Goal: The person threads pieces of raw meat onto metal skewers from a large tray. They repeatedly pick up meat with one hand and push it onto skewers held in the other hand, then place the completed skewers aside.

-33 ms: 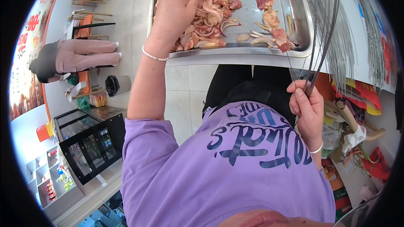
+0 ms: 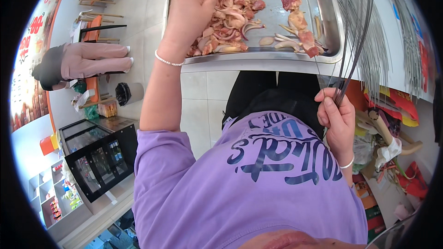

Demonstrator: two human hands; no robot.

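My left hand [image 2: 196,9] is over a heap of raw meat pieces and sliced red onion [image 2: 226,30] in a metal tray [image 2: 339,27]. Its thumb and forefinger are apart, touching or just above the heap; the fingertips lie near the picture's top edge. My right hand [image 2: 336,117] is closed around a bundle of thin metal skewers [image 2: 353,55] in front of the tray. One of them slants up to the left over the tray, with several meat chunks [image 2: 297,20] threaded along it.
Many loose metal skewers [image 2: 369,41] lie on the white table to the tray's right. Onion strips [image 2: 288,44] rest by the tray's near edge. Red and yellow packaging [image 2: 399,103] is below the table at right. Another person [image 2: 87,57] bends over at far left, near a bin [image 2: 129,93].
My left hand has shifted slightly left and up over the heap. The right hand and its skewers look almost unmoved.
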